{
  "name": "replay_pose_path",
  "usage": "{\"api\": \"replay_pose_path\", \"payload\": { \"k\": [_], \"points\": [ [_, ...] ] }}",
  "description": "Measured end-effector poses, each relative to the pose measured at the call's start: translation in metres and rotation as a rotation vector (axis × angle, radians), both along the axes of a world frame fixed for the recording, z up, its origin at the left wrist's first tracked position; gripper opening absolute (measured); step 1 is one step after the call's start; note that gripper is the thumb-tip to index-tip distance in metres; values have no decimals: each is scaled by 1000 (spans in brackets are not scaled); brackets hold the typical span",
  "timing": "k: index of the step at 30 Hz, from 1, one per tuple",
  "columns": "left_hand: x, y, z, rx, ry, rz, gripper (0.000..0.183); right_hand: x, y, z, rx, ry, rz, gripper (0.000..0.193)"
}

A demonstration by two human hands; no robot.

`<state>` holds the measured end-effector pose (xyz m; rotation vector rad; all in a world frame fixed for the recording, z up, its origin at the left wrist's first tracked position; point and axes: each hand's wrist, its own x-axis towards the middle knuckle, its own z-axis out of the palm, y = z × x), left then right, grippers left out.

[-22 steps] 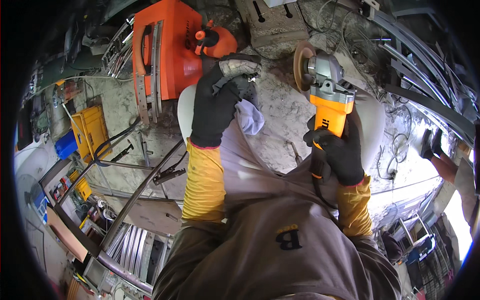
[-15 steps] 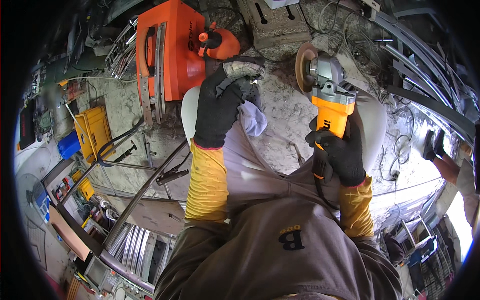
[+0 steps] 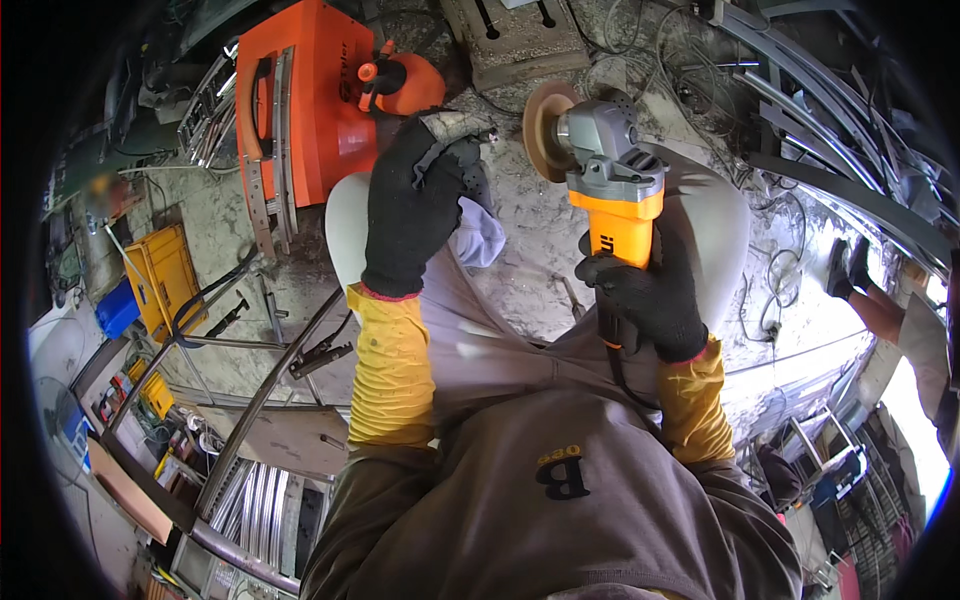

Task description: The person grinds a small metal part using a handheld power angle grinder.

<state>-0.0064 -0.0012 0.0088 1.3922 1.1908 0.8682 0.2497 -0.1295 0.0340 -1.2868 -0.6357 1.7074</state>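
My left hand [image 3: 412, 205], in a black glove with a worn grey patch, is closed in front of my left knee. Its fingertips pinch a small metal piece [image 3: 490, 136], mostly hidden by the glove. My right hand [image 3: 650, 292], also gloved in black, wraps round the body of an orange and grey angle grinder [image 3: 620, 212]. The grinder stands upright over my right thigh, head away from me. Its brown disc [image 3: 545, 132] faces the left hand's fingertips, with a narrow gap between them. Whether the disc spins cannot be made out.
An orange metal case [image 3: 310, 110] and an orange spray bottle [image 3: 410, 85] stand beyond my left hand. A slotted plate [image 3: 520, 45] lies ahead. Metal strips [image 3: 840, 110] and cables are at the right, a bent tube frame [image 3: 265, 400] at the left. Another person's leg [image 3: 878, 315] shows far right.
The whole view has shifted, so things sit further left. The grinder's disc has come closer to my left hand's fingertips. Both hands keep their grips.
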Motion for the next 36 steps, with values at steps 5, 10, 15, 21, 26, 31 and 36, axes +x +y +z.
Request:
{"api": "replay_pose_path", "payload": {
  "k": [5, 10, 15, 21, 26, 31, 36],
  "points": [
    [-3, -2, -22, 125, 151, 42, 25, -2, 0, 1, 11, -60, 28, 52],
    [4, 0, -21, 250, 199, 21, 20, 2, 1, -2, -32, -82, 96, 51],
    [2, 2, -20, 353, 282, -16, 23, 1, -1, -5, -18, -25, 90, 50],
    [6, 3, -15, 419, 321, -18, 26, 1, 1, -3, -31, -104, 121, 52],
    [7, 6, -15, 404, 254, -32, 31, 2, 0, -6, -21, -39, 112, 50],
    [6, 4, -15, 463, 311, -8, 33, -1, 1, -4, -15, -93, 121, 48],
    [9, 3, -14, 382, 227, 4, 33, -2, 0, -3, -4, -62, 87, 43]
  ]
}}
